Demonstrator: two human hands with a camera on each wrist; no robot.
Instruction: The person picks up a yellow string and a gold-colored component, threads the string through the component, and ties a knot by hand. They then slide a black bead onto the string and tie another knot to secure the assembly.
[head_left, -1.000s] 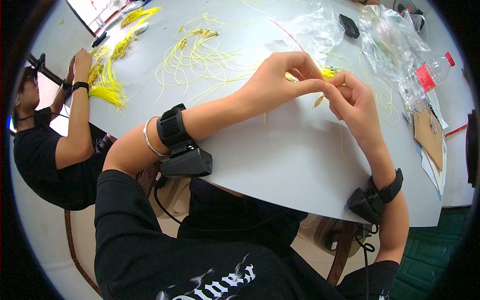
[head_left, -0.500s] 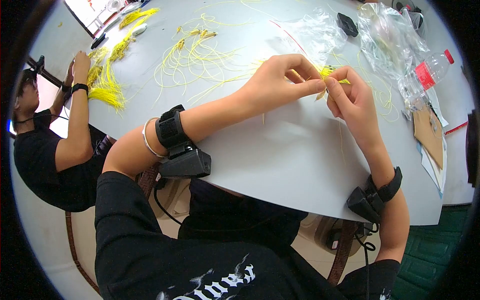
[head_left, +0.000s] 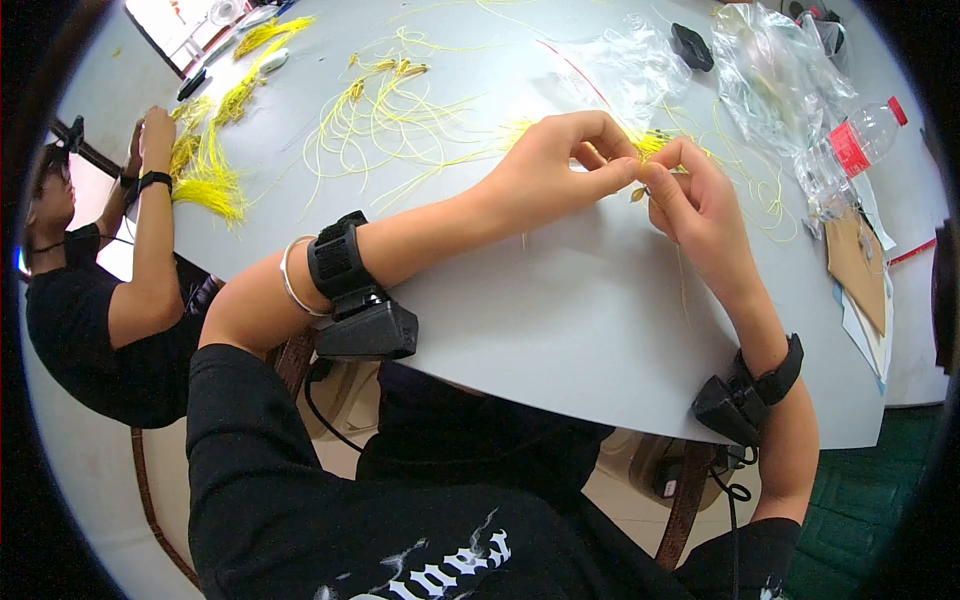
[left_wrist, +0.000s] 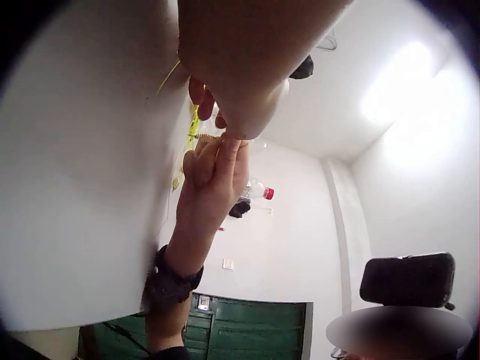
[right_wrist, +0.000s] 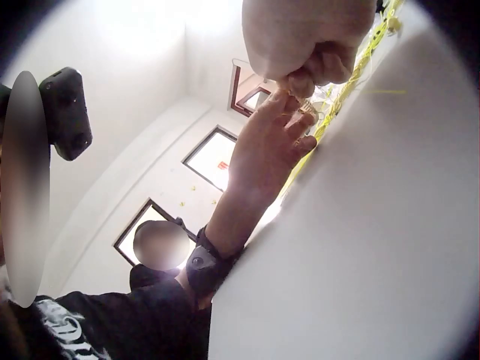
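Pinching braid [head_left: 637, 195], apparently, left hand [head_left: 562, 158] meets right hand [head_left: 700, 205].

The head camera looked forward and down from above, wide enough to take in both arms and much of the desk [head_left: 560, 330], with the left hand [head_left: 565, 160] and right hand [head_left: 702, 200] meeting toward two o'clock. The left-wrist camera faced along its own arm, the left hand close at twelve o'clock and the desk at nine. The right-wrist camera faced across from the opposite side — right hand close at one o'clock, desk at four. All three shared the meeting hands; head and left-wrist views shared the bottle [head_left: 855, 150].
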